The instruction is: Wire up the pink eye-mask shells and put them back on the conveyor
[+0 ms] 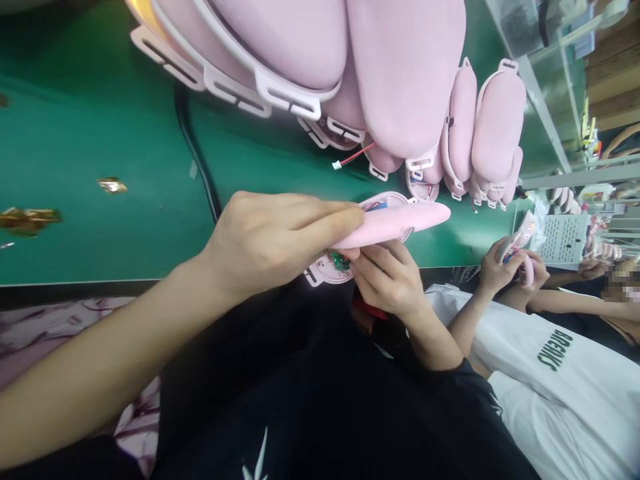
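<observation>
My left hand (270, 233) pinches a smooth pink oblong cover (400, 223) between thumb and fingers, tilted edge-on to me. Behind and below it is an open pink housing (330, 272) with strap slots at its end. A bit of green circuit board (341, 261) and a blue part (381, 205) show inside it. From the right, my right hand (393, 277) is closed round the lower side of this housing, its fingertips partly hidden under the cover. How far the cover and housing touch is hidden by my hands.
Stacked pink shells (405, 67) stand at the back of the green table (100, 240), one trailing a red lead with a white connector (337, 165). A black cable (193, 147) and gold foil scraps (113, 185) lie left. A co-worker's hands (500, 267) hold a similar housing at right.
</observation>
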The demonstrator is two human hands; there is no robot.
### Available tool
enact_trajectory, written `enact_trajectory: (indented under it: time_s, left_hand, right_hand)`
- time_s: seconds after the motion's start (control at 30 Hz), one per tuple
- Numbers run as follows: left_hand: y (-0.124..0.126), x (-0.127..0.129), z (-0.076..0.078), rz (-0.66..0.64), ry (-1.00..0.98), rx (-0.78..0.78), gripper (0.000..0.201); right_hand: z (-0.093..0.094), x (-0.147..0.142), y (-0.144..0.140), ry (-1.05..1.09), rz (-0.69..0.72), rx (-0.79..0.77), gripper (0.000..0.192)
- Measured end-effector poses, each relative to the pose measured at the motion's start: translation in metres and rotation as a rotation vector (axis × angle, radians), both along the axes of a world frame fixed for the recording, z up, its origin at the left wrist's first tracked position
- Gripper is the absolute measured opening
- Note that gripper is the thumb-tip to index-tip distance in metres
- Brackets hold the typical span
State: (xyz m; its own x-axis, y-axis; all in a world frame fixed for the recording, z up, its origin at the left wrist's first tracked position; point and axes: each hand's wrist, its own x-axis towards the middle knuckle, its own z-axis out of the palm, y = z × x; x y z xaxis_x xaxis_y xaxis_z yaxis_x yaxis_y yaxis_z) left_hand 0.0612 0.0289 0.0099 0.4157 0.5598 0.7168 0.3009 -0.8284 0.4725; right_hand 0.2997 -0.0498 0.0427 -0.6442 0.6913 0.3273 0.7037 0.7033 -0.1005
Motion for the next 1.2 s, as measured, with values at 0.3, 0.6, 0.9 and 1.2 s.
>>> enact_trajectory:
  time_s: [0.3,0.6,0.9,1.2]
  left_hand:
    - [-0.003,-0.002,0.007,0.146,-0.016,0.051,0.020]
    - [-0.018,-0.004,0.014,0.403,0.003,-0.224,0.038]
    - [-0.018,-0.005,0.018,0.420,0.063,-0.159,0.036]
    - [-0.015,-0.004,0.011,0.409,0.071,-0.033,0.026]
  right_hand:
    - [-0.015,0.003,-0.010,0.073,-0.152,-0.112,0.029]
    - [-0.002,-0.086,-0.016,0.304,-0.367,-0.138,0.028]
    - [0.010,-0.074,-0.008,0.333,-0.397,-0.428,0.027]
    - [0.024,-0.023,-0.003,0.440,-0.449,-0.498,0.018]
